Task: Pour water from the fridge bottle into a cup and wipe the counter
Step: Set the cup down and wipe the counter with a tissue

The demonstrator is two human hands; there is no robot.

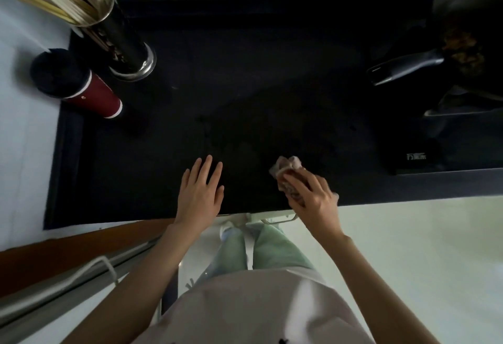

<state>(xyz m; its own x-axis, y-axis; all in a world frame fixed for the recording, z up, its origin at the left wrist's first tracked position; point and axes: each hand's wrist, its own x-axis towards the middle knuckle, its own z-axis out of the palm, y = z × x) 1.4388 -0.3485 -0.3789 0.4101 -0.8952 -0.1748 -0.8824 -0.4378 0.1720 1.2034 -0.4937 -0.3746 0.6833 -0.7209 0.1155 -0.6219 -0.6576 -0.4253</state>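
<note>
Counter [245,84], black, fills the middle of the frame. Left hand [201,191] lies flat on it near the lower edge, fingers straight, holding nothing. Right hand [310,196], just right of it, grips a crumpled cloth [285,168] against the counter. A red cup [81,87] stands at upper left beside a chopstick holder [122,41]; a pan [462,44] sits at upper right.

Left hand [201,193] flat on black counter [272,93], fingers [206,169] straight. Right hand [310,196] grips crumpled cloth [285,169] against counter near front edge. Red cup [81,87] and chopstick holder [119,38] back left; pan [462,44] far right.
</note>
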